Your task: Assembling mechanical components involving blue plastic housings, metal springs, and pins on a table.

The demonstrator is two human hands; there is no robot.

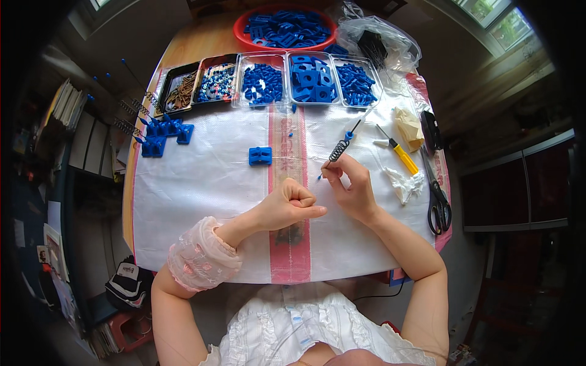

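My right hand [355,188] pinches the lower end of a thin rod with a black coil spring [338,150] around it. A small blue plastic piece [348,135] sits above the spring, and the rod's bare dark end sticks out past it. Beside my fingertips a little blue tip [318,177] shows. My left hand [290,204] is curled closed just left of it, thumb pointing right; whatever its fingers hold, if anything, is hidden. A blue plastic block [260,156] lies on the white sheet [207,165] beyond my left hand.
Along the back stand trays of screws [181,93], small metal parts [217,82] and blue pieces [314,79], with a red basin [241,38] behind. Assembled blue bases with springs [160,135] are at left. A yellow-handled screwdriver [403,157] and black scissors [438,204] lie right.
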